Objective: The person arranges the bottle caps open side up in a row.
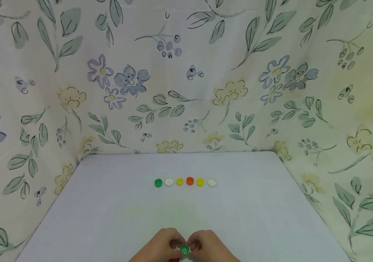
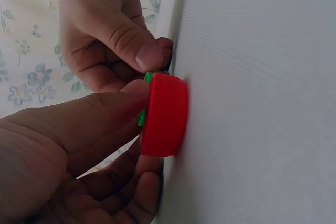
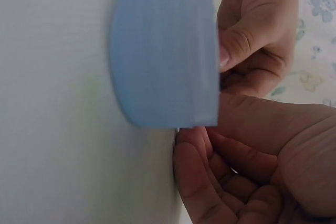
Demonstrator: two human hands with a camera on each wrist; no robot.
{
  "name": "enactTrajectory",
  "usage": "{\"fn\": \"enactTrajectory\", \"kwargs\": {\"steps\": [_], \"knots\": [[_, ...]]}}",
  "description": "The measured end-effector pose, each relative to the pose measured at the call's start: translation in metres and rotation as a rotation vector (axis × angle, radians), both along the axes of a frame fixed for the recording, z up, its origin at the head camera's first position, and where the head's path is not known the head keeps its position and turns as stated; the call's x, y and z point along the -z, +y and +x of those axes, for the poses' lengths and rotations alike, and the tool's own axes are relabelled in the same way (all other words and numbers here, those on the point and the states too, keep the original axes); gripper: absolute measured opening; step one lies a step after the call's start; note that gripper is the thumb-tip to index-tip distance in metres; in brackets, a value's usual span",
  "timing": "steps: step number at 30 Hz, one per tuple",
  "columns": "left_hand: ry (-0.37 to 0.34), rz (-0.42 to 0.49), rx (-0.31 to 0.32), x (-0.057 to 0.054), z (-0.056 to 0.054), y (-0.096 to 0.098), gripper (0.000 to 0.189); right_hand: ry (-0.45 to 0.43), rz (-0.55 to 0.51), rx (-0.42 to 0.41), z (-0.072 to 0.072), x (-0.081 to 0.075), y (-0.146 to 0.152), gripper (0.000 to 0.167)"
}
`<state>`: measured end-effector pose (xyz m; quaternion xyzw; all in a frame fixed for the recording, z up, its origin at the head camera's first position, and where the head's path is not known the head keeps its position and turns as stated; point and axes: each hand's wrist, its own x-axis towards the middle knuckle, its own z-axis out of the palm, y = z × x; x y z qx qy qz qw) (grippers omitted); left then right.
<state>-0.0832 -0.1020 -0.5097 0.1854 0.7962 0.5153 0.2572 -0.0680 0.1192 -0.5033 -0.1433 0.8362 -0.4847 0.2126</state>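
Note:
Close to the table's near edge, my left hand [image 1: 164,243] and right hand [image 1: 208,244] meet around a green bottle cap [image 1: 184,250], its hollow side up. Thumb and fingers of each hand pinch it from opposite sides. In the left wrist view only slivers of the green cap [image 2: 142,118] show behind a red cap [image 2: 167,115], which stands on the table right beside the left thumb [image 2: 105,111]. A light blue cap [image 3: 163,56] stands near the right hand in the right wrist view and covers part of both hands there.
Farther back on the white table [image 1: 108,211] lies a row of caps: a green one [image 1: 158,183], a white [image 1: 169,182], a yellow [image 1: 180,181], an orange [image 1: 190,181], another yellow [image 1: 200,182] and another white [image 1: 212,183]. Floral cloth [image 1: 173,123] surrounds the table's back and sides.

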Motion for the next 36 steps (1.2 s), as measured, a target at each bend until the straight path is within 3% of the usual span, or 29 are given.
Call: {"fn": "enactTrajectory", "kwargs": {"steps": [8, 13, 19, 27, 32, 36], "knots": [[0.056, 0.028, -0.040, 0.004, -0.003, -0.007, 0.017, 0.066, -0.013, -0.014, -0.011, 0.003, -0.007, 0.012], [0.110, -0.015, -0.077, 0.004, -0.012, -0.014, 0.021, 0.057, -0.020, -0.001, -0.025, 0.005, -0.014, 0.010], [0.229, -0.070, -0.123, 0.002, -0.024, -0.024, 0.025, 0.098, 0.009, -0.004, -0.046, -0.001, -0.029, 0.008], [0.327, -0.123, -0.214, -0.010, -0.050, -0.043, 0.027, 0.152, -0.032, 0.037, -0.082, -0.004, -0.055, 0.011], [0.410, -0.157, -0.293, -0.008, -0.065, -0.056, 0.025, 0.176, -0.075, 0.091, -0.097, -0.007, -0.075, 0.012], [0.431, -0.157, -0.405, -0.002, -0.072, -0.063, 0.025, 0.189, -0.074, 0.130, -0.109, -0.002, -0.092, 0.011]]}}
